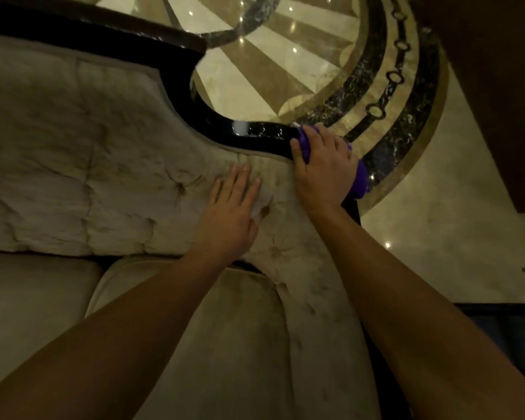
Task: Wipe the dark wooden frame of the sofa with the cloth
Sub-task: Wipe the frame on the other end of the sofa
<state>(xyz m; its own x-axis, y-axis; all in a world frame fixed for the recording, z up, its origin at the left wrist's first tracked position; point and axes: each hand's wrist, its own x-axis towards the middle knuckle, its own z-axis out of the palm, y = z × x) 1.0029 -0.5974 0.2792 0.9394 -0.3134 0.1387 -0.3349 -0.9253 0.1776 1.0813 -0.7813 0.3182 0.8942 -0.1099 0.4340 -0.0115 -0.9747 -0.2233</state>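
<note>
Glossy curved dark frame (255, 133) under crumpled purple cloth (359, 180).

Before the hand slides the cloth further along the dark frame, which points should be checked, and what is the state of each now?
1. Purple cloth under right hand: ok.
2. Cloth lying on dark wooden frame: ok.
3. Left hand flat on the backrest upholstery, off the frame: ok.
4. Frame to the left free of objects: ok.
5. Frame part already clean: cannot tell.
</note>
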